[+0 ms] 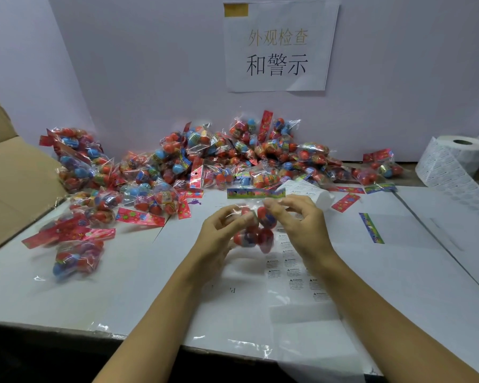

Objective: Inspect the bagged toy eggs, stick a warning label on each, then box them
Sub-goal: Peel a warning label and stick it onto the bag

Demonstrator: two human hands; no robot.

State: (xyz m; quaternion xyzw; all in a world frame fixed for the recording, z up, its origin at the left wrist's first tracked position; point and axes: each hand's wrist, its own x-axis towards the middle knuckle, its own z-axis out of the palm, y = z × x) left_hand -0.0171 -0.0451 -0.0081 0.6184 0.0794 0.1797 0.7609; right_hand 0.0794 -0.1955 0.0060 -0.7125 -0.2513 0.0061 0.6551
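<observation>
Clear film: the bag of toy eggs (256, 230) hangs above the middle of the table (138, 277), header card uppermost.
Grip: left hand (219, 233) and right hand (302, 225) each pinch the film from a side.
Handling: probably light, crinkly and slippery; the eggs shift inside, so the stiff card likely gives the surest hold.
Labels: warning label sheet (293, 269) lies directly beneath; label roll (454, 158) at the far right edge.
Stock: heap of bagged eggs (205, 164) along the far edge.
Box: cardboard box (9, 172) at the left edge.
</observation>
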